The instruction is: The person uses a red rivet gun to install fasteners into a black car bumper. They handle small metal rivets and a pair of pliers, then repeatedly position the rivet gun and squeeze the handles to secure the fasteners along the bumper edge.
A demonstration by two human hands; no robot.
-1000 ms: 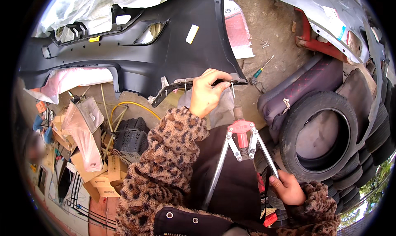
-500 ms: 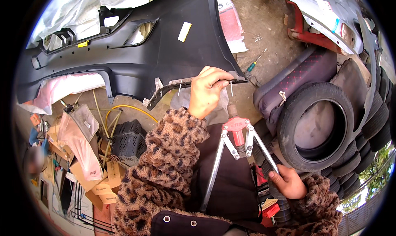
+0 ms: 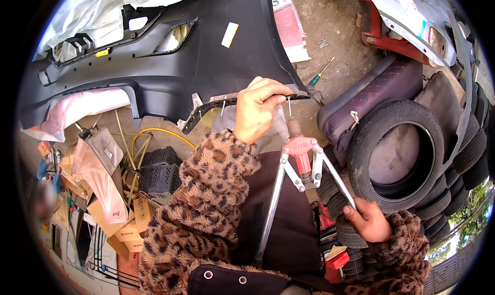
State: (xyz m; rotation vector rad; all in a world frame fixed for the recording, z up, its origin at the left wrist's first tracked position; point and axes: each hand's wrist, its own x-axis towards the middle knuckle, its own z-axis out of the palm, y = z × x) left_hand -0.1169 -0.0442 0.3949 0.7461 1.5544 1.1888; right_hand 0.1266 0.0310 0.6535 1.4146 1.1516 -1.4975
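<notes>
A black car bumper cover (image 3: 170, 73) lies across the upper left, with a dark perforated strip along its near edge. Thin rivet pins (image 3: 223, 108) stick out of that strip, one (image 3: 289, 107) just right of my left fingers. My left hand (image 3: 257, 109) is closed, pinching the edge of the bumper near its right corner; the fingertips' far side is hidden. In my right hand (image 3: 368, 220) is the right handle of a two-armed lever riveter (image 3: 299, 148) with a red head. Its nose points up, just below the right rivet pin. The left handle leans against my dark apron (image 3: 247, 217).
Right of me are a loose tyre (image 3: 356, 166), stacked tyres (image 3: 466, 156) and a dark seat cushion (image 3: 361, 99). A screwdriver (image 3: 315, 80) and loose rivets (image 3: 323, 42) lie on the floor. Cardboard boxes (image 3: 131, 233), a black crate (image 3: 160, 176) and a yellow hose (image 3: 172, 132) are at left.
The riveter and my right hand have shifted a little to the right and upward. My left hand stays at the bumper edge, with only a slight shift.
</notes>
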